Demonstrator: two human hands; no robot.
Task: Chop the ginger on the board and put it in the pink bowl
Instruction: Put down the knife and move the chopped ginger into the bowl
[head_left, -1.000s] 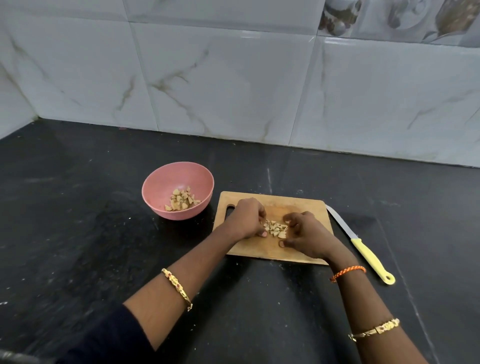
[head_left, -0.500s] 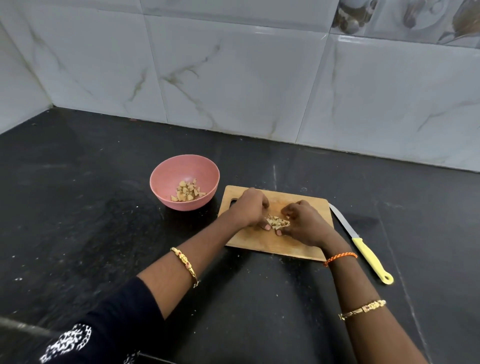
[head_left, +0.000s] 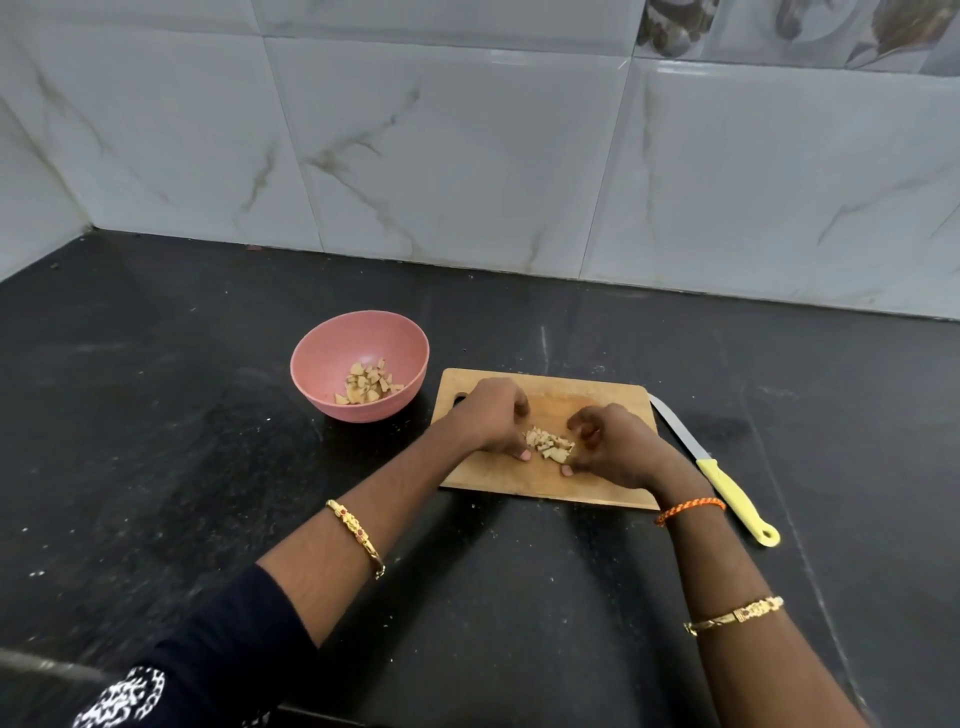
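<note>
Dark counter (head_left: 156, 467); at centre, wooden board (head_left: 587, 400); pink bowl (head_left: 332, 400) at its ten o'clock, part-filled. Knife (head_left: 727, 493) idle at three o'clock. Left hand (head_left: 493, 415), right hand (head_left: 613, 447): fingers curled, cupping last chopped ginger (head_left: 549, 444), not yet lifted. Chopping apparently finished.

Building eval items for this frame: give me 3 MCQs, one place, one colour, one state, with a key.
1. Where is the knife? A) in the pink bowl B) on the counter right of the cutting board C) in the right hand
2. Knife handle colour? A) yellow B) red C) black
3. The pink bowl is: A) empty B) overturned C) holding some chopped ginger

Key: B, it lies beside the cutting board; A, the handle is yellow; C, pieces sit in the bowl, while the left hand and right hand cup the ginger pile.
</note>
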